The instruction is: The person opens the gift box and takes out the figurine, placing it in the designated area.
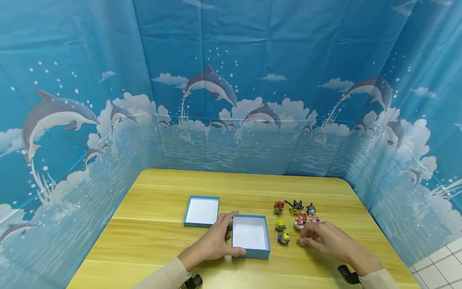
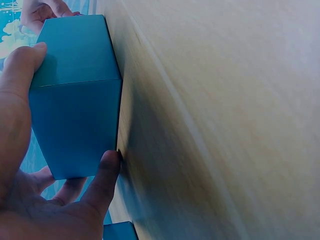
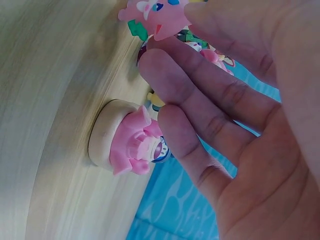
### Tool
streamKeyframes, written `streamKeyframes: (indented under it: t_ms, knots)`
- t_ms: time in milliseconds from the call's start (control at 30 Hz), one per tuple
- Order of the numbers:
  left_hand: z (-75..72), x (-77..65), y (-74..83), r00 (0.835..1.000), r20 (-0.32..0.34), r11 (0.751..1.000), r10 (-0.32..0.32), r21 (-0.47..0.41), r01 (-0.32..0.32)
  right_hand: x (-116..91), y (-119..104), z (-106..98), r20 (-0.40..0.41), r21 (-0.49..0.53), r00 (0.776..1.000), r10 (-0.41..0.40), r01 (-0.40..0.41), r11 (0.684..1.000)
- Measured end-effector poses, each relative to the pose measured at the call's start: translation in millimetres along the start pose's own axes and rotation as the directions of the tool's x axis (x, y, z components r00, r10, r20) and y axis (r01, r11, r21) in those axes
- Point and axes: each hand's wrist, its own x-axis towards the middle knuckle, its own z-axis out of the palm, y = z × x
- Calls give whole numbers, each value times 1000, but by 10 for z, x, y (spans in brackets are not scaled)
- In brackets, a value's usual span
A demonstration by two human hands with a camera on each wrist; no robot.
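My left hand (image 1: 214, 243) grips a blue open-topped box (image 1: 256, 254) with a white inside, thumb on its near wall and fingers on its far side. The box's blue outer walls (image 2: 75, 120) fill much of the left wrist view. My right hand (image 1: 330, 239) pinches a small pink figurine (image 3: 159, 19) with a green part between thumb and fingers, low over the table right of the box. Behind that hand stands another pink figurine (image 3: 132, 142) on a pale round base. A red-and-white figurine (image 1: 300, 221) is just beyond the fingertips.
A shallow blue lid (image 1: 202, 211), white inside, lies left of the box. Two yellow figurines (image 1: 280, 225) stand between box and right hand. Farther back are a red figurine (image 1: 278, 207), a black-eared one (image 1: 296, 207) and a grey-haired one (image 1: 311, 209). Dolphin-printed curtains (image 1: 216, 144) surround the wooden table (image 1: 144, 241).
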Motion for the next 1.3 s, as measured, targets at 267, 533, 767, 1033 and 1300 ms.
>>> streamKeyframes:
  t_ms: [267,533,767,1033,1300]
  knots:
    - [6,-19,15,1000,0,1000,-20,-16,20,6,-8,-1,7,8,1000,-5,5,1000]
    - [5,-11,0,1000,-7,1000,-21,-8,20,6,-11,9,-16,2,1000,-21,21,1000]
    - [-5,-25,27,1000,-4,1000,-9,-24,9,-29,-22,-6,-43,-20,999,-29,29,999]
    - [-3,-33,14,1000,4,1000,-3,-12,3,-106,-68,-65,-118,-124,993,-29,14,992]
    - [9,-64,-3,1000,0,1000,-13,-8,13,-94,-147,-31,-342,-244,933,-112,27,969]
